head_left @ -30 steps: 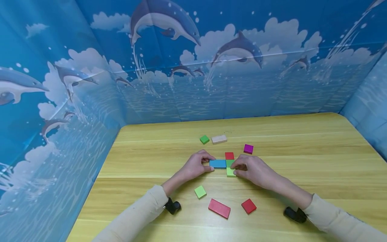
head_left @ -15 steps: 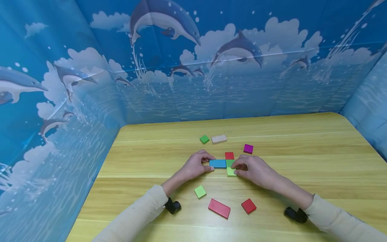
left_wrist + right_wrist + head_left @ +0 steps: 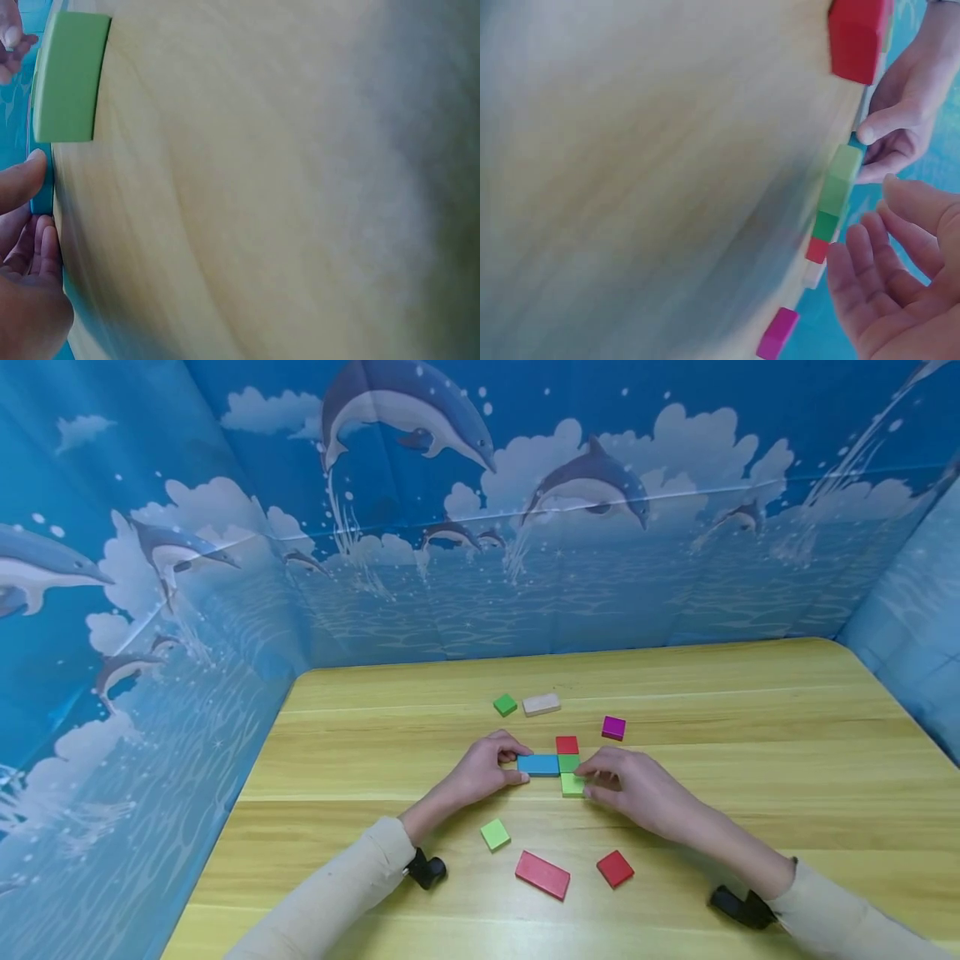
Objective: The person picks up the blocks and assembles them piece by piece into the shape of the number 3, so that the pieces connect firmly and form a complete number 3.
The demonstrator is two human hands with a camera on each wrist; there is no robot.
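Observation:
In the head view my left hand (image 3: 480, 770) pinches the left end of a flat blue rectangular block (image 3: 538, 766) that lies on the table. Its thumb also shows against the blue block (image 3: 43, 187) in the left wrist view. The blue block's right end meets a green square block (image 3: 567, 763), part of a short column. A red square block (image 3: 567, 745) is behind the green one, and a light green square block (image 3: 572, 786) in front. My right hand (image 3: 641, 792) is just right of the light green block, thumb and fingers apart, holding nothing.
Around the group lie a green block (image 3: 506, 704), a pale wooden block (image 3: 542, 705), a purple block (image 3: 613, 727), another light green block (image 3: 495, 834), a long pinkish-red block (image 3: 542, 875) and a red square (image 3: 615, 868). A dolphin-print curtain (image 3: 480, 602) borders the wooden table (image 3: 750, 718).
My right hand has drawn slightly to the right, away from the light green block, and its fingers have parted. The left hand keeps its place on the blue block.

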